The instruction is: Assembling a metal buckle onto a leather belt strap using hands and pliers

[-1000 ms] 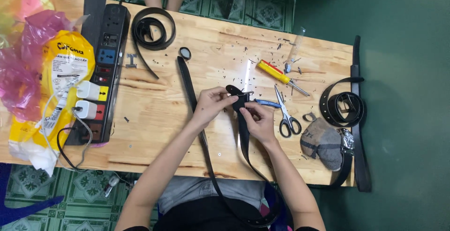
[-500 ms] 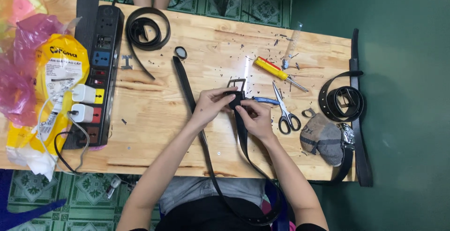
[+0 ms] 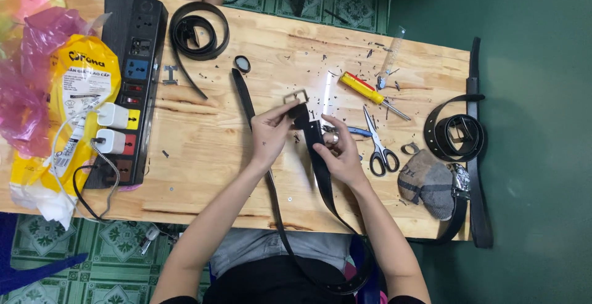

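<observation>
A long black leather belt (image 3: 322,174) loops from the wooden table (image 3: 209,156) down past my lap. My left hand (image 3: 271,132) pinches the belt's end just below a square metal buckle (image 3: 296,97). My right hand (image 3: 338,153) grips the strap a little lower, beside a small shiny metal piece (image 3: 332,139). Both hands are over the middle of the table.
A black power strip (image 3: 135,88) with white plugs lies at the left, beside yellow and pink plastic bags (image 3: 55,100). A coiled belt (image 3: 198,31) sits at the back. Scissors (image 3: 379,147), a yellow-handled screwdriver (image 3: 367,92), a grey cloth (image 3: 428,184) and another coiled belt (image 3: 456,136) lie right.
The buckle end of the belt has lifted slightly and the buckle now stands out above my left fingers. Both hands stay on the strap in nearly the same place.
</observation>
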